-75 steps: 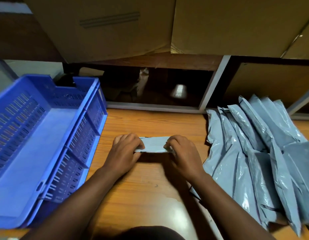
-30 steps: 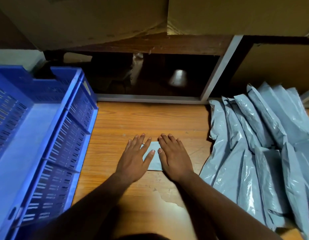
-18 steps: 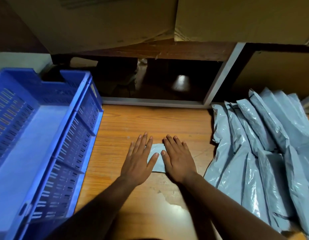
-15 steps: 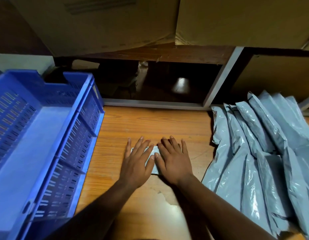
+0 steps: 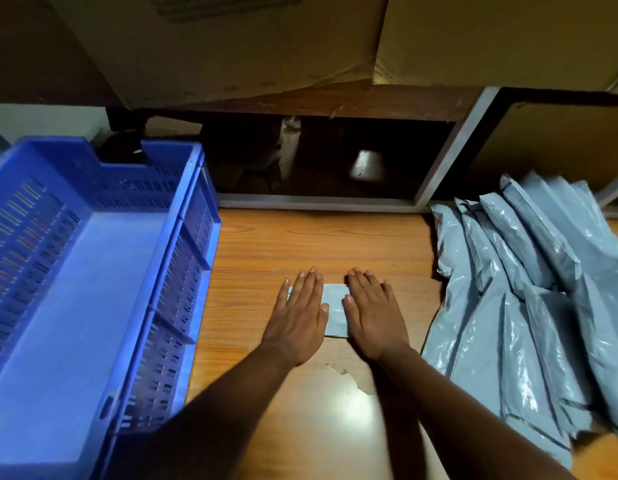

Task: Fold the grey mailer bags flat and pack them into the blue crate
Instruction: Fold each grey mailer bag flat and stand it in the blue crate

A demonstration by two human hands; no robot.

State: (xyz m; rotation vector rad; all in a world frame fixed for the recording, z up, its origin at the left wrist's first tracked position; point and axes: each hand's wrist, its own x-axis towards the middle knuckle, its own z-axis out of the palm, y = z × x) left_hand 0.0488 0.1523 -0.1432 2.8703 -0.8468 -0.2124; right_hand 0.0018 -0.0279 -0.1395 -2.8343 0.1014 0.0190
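My left hand [image 5: 298, 318] and right hand [image 5: 373, 315] cover most of the folded mailer [image 5: 336, 311]; only a strip shows between them. Left of my left hand, the blue crate [image 5: 196, 216] runs off the frame's edge. Right of my right hand, the mailer pile [image 5: 529, 306] is cut off too.

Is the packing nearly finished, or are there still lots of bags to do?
Only just begun. The blue crate shows no bags inside. In hand: one folded grey mailer bag lies on the wooden table, with the left hand and right hand pressing it flat. Left: the pile of unfolded mailer bags on the right waits to be folded.
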